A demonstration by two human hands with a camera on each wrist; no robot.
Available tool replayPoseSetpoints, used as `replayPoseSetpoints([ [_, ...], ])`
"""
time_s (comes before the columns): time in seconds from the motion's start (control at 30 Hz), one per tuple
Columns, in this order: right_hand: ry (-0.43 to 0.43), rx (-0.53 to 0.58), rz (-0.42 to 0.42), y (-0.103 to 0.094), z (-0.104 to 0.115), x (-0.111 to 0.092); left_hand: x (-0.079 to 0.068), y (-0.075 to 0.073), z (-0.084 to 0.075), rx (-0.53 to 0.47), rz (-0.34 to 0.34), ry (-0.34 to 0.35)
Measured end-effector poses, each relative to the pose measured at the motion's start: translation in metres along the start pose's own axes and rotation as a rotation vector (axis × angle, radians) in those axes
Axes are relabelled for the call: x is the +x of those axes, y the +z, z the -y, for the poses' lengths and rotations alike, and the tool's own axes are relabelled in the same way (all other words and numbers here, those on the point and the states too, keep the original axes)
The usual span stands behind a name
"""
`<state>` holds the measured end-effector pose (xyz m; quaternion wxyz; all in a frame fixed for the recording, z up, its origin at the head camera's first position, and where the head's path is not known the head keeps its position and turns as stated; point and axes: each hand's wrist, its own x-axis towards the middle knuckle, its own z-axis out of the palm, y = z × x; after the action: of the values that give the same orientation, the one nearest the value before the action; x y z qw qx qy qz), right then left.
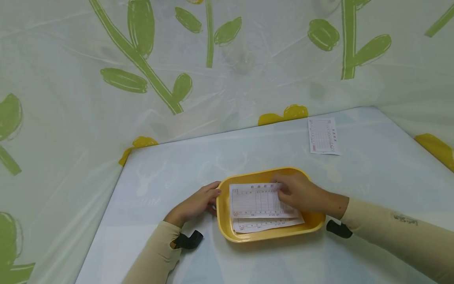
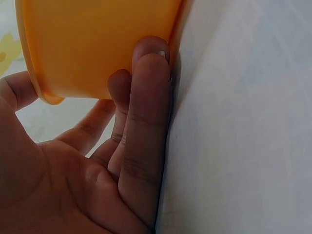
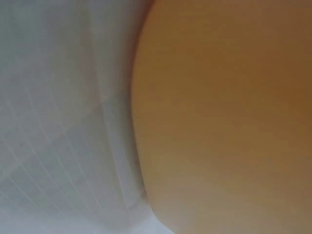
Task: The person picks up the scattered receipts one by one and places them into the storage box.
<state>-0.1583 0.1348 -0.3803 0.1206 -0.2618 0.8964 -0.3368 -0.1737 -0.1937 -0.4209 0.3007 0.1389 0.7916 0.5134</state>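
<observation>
A yellow plastic basin (image 1: 224, 232) stands on the table, with printed paper slips inside it. My left hand (image 1: 198, 203) grips its left end. In the left wrist view the thumb is at the basin's rim (image 2: 51, 99) and the fingers (image 2: 148, 97) lie against the outer wall. My right hand (image 1: 301, 193) reaches over the basin's right side and pinches the top receipt slip (image 1: 248, 201) near its upper right edge. Under that lies another slip (image 1: 269, 225), partly covered. In the right wrist view the basin's outer wall (image 3: 224, 117) fills the right side, and the hand is hidden.
One more printed slip (image 1: 323, 136) lies flat near the table's back right. The pale patterned table cover (image 1: 177, 157) reaches back to a hanging plastic sheet (image 1: 255, 86) with green leaves. Black wrist pieces (image 1: 189, 240) show at both forearms.
</observation>
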Motion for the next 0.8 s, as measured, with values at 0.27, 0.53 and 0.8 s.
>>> replayPoseSetpoints([
  [0.27, 0.019, -0.039, 0.05, 0.005, -0.001, -0.001, 0.001, -0.001, 0.001, -0.008, 0.004, -0.003],
  [0.53, 0.069, -0.189, 0.068, 0.013, -0.001, 0.003, -0.002, -0.001, 0.0, -0.016, 0.006, -0.003],
  [0.8, 0.029, -0.331, 0.051, 0.016, -0.002, 0.0, -0.002, 0.001, -0.002, 0.0, -0.002, -0.004],
])
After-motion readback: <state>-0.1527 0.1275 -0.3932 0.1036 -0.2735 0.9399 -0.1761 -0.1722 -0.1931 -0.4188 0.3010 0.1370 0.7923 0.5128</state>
